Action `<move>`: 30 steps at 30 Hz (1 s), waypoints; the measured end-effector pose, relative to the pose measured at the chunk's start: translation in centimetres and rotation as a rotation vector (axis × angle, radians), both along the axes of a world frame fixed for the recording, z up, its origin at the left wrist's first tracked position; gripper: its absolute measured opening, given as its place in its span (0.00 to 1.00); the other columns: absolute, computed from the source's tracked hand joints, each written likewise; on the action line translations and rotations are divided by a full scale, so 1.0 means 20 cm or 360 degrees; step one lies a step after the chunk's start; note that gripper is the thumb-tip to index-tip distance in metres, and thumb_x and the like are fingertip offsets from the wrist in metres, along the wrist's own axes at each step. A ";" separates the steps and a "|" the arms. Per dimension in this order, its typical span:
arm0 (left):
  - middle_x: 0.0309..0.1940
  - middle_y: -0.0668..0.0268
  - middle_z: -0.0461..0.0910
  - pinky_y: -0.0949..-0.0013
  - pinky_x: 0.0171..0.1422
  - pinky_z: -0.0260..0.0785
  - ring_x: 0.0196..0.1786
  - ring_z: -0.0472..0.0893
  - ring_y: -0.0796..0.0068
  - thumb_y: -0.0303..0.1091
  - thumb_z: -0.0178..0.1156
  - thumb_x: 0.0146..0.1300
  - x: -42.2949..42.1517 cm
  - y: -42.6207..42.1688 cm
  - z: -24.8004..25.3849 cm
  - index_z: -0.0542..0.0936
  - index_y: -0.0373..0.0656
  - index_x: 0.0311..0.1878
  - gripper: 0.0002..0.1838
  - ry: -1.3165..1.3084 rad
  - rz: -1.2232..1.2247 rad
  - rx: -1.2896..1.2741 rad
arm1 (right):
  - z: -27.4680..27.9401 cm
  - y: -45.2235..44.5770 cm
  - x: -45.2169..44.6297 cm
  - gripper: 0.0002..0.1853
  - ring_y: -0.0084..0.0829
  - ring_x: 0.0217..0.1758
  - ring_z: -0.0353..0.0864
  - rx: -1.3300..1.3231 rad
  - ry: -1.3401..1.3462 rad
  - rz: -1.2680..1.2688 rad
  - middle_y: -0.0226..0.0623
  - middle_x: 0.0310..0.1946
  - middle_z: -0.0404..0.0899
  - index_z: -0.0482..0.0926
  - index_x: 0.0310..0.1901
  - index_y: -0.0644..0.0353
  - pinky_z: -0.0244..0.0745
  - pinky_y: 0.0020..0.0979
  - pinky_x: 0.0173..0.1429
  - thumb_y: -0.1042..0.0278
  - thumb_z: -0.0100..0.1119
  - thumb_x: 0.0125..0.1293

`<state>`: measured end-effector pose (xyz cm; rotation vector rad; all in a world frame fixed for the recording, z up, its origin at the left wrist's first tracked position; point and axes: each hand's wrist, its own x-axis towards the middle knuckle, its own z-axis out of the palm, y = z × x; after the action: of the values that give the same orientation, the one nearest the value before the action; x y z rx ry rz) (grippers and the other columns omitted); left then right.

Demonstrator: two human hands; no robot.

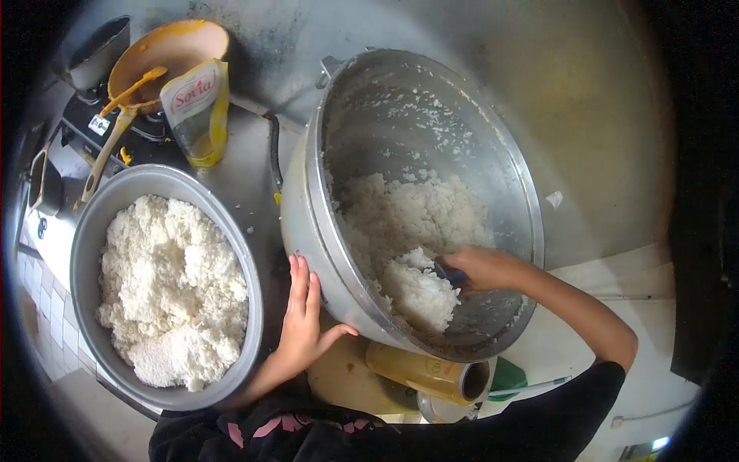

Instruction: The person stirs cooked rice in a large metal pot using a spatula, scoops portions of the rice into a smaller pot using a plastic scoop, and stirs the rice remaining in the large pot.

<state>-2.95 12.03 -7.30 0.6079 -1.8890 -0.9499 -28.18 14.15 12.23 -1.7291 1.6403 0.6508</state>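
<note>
A large metal pot (369,115) leans with its mouth toward me, cooked white rice (419,204) lying in its lower part and grains stuck to the wall. Inside it, my right hand (489,269) is wrapped round the dark blue handle of a scoop (453,275), whose head is hidden under a mound of rice. My left hand (304,319) lies against the pot's outer side, fingers stretched and thumb apart, holding nothing. To the left of that hand stands a grey oval basin (85,292) heaped with rice (173,285).
Behind the basin, an orange-stained pan (204,42) with a spatula (135,88) in it sits on a stove (79,119), near a dark pot (100,61). A Sovia pouch (196,108) stands beside the pan. A yellowish roll (423,375) lies below the large pot.
</note>
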 end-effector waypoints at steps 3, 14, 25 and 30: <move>0.68 0.44 0.42 0.46 0.68 0.45 0.69 0.43 0.40 0.45 0.71 0.40 0.03 -0.01 0.06 0.47 0.38 0.68 0.56 -0.0006 -0.0012 0.0033 | -0.02 -0.01 -0.05 0.20 0.47 0.40 0.77 0.0025 -0.0051 0.0052 0.50 0.33 0.77 0.73 0.41 0.66 0.71 0.42 0.42 0.69 0.66 0.46; 0.53 0.49 0.69 0.60 0.63 0.57 0.58 0.69 0.55 0.17 0.53 0.53 0.55 0.16 0.28 0.63 0.32 0.55 0.24 0.0254 -0.0018 0.0331 | 0.07 0.10 -0.17 0.31 0.40 0.42 0.77 -0.0349 0.0230 -0.0693 0.53 0.41 0.75 0.66 0.52 0.70 0.73 0.37 0.44 0.66 0.65 0.47; 0.59 0.54 0.62 0.62 0.66 0.52 0.62 0.63 0.64 0.30 0.42 0.67 1.36 0.13 0.09 0.62 0.35 0.58 0.18 0.0281 0.1778 0.0172 | 0.60 -0.38 0.74 0.12 0.23 0.10 0.71 -0.0866 -0.0130 -0.0021 0.33 0.12 0.69 0.72 0.28 0.67 0.63 0.26 0.12 0.64 0.53 0.56; 0.62 0.54 0.58 0.64 0.66 0.52 0.64 0.60 0.63 0.37 0.39 0.69 1.43 0.11 -0.08 0.55 0.39 0.65 0.23 0.0687 0.1495 0.0620 | 0.12 -0.61 1.31 0.10 0.42 0.26 0.78 -0.1055 -0.0133 0.0773 0.46 0.25 0.76 0.73 0.37 0.65 0.75 0.36 0.32 0.68 0.49 0.57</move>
<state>25.57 14.32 -8.83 1.2541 -0.8505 -0.7154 -2.03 2.02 14.56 -2.6387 1.4717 0.2328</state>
